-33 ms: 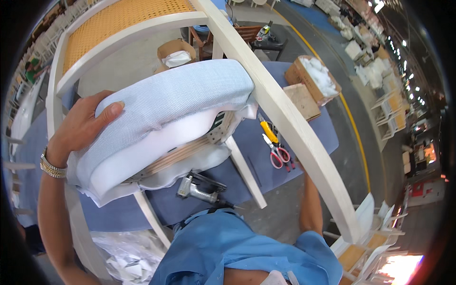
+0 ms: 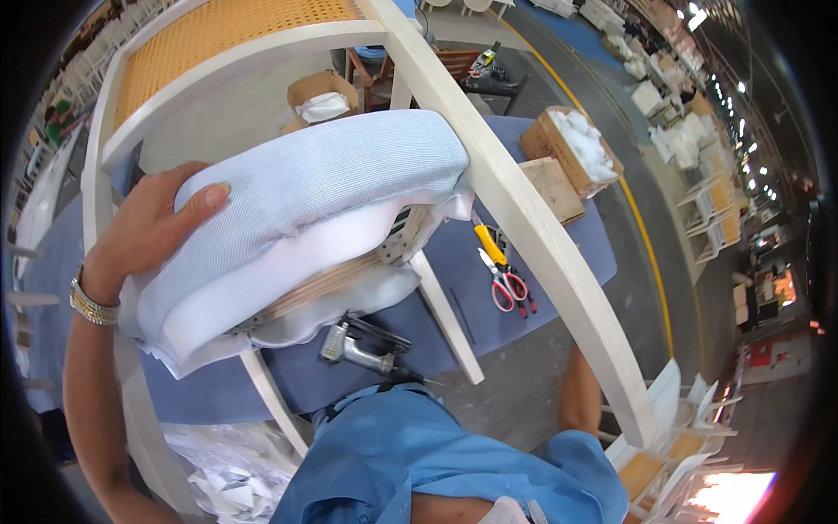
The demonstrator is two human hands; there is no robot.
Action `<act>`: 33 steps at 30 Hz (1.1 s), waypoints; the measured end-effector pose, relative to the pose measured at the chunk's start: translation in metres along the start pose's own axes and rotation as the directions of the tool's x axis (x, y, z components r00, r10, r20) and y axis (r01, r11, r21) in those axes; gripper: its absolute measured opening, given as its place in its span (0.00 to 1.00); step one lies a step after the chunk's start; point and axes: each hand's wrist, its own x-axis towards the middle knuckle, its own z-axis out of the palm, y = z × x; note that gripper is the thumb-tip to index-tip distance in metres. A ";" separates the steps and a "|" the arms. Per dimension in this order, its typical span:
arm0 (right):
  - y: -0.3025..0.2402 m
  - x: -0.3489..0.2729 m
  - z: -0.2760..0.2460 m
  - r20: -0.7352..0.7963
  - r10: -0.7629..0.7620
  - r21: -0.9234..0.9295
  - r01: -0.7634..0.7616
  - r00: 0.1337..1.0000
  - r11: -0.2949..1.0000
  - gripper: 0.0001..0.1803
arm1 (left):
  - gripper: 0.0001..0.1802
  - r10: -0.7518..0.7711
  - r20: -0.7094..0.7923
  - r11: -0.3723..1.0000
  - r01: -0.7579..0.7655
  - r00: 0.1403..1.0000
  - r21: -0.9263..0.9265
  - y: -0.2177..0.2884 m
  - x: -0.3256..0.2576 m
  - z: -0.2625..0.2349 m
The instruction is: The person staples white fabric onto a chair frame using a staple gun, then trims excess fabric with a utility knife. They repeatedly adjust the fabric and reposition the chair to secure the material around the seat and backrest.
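Head view, looking down. My left hand (image 2: 148,231) lies flat with fingers spread over the near-left end of the seat cushion (image 2: 305,210), thumb resting on its pale blue woven cover; it presses rather than grips. A metal watch (image 2: 90,304) sits on that wrist. The cushion, with white foam and a plywood base showing beneath the fabric edge, rests tilted within the white wooden chair frame (image 2: 524,236), whose cane back panel (image 2: 227,35) fills the upper left. My right hand is hidden behind the chair's long rail; only the forearm (image 2: 580,393) shows beside it, so I cannot tell whether that hand is open or closed. Below the cushion, on the blue-covered desk (image 2: 559,253), lie a pneumatic staple gun (image 2: 353,349), red-handled scissors (image 2: 504,284) and, just beside them, a yellow-handled tool (image 2: 487,243). Two cardboard boxes (image 2: 572,148) with white stuffing stand at the desk's far edge; a third box (image 2: 319,96) sits on the floor beyond. White scraps (image 2: 223,472) lie at lower left.
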 end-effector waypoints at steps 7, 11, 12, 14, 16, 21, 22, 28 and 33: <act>-0.369 0.048 -0.180 -0.085 -0.526 -0.445 0.441 0.846 0.780 0.22 | 0.38 -0.018 0.004 1.000 0.018 1.000 0.005 0.011 -0.002 -0.003; -0.498 0.035 -0.093 0.153 -0.871 -0.500 0.797 0.467 0.339 0.27 | 0.41 0.003 -0.041 1.000 -0.003 0.999 0.009 0.000 -0.008 -0.007; -0.506 0.026 -0.068 0.213 -0.928 -0.582 0.803 0.305 0.130 0.27 | 0.41 0.021 -0.037 1.000 -0.022 0.999 -0.008 0.001 -0.006 -0.006; -0.509 0.004 -0.011 0.397 -0.682 -0.594 0.738 0.614 0.319 0.27 | 0.41 -0.003 -0.041 1.000 0.003 0.999 0.016 0.002 -0.008 -0.006; -0.499 -0.010 0.025 0.580 -0.440 -0.618 0.722 0.686 0.311 0.27 | 0.41 0.036 -0.054 0.998 -0.033 0.998 0.045 -0.002 -0.006 -0.007; -0.452 0.003 0.042 0.548 -0.479 -0.615 0.719 0.685 0.325 0.24 | 0.45 0.025 -0.012 0.998 -0.024 1.000 0.053 -0.001 -0.002 -0.006; -0.448 0.005 0.040 0.561 -0.510 -0.579 0.749 0.652 0.321 0.24 | 0.46 0.024 -0.003 0.998 -0.023 1.000 0.060 -0.001 -0.002 -0.007; -0.466 -0.009 0.034 0.529 -0.536 -0.586 0.741 0.657 0.330 0.22 | 0.44 0.003 0.037 0.998 -0.006 0.999 0.069 0.002 -0.005 -0.011; -0.456 -0.003 0.033 0.630 -0.430 -0.582 0.760 0.646 0.290 0.22 | 0.42 -0.004 0.037 0.997 0.002 0.999 0.071 0.004 -0.004 -0.010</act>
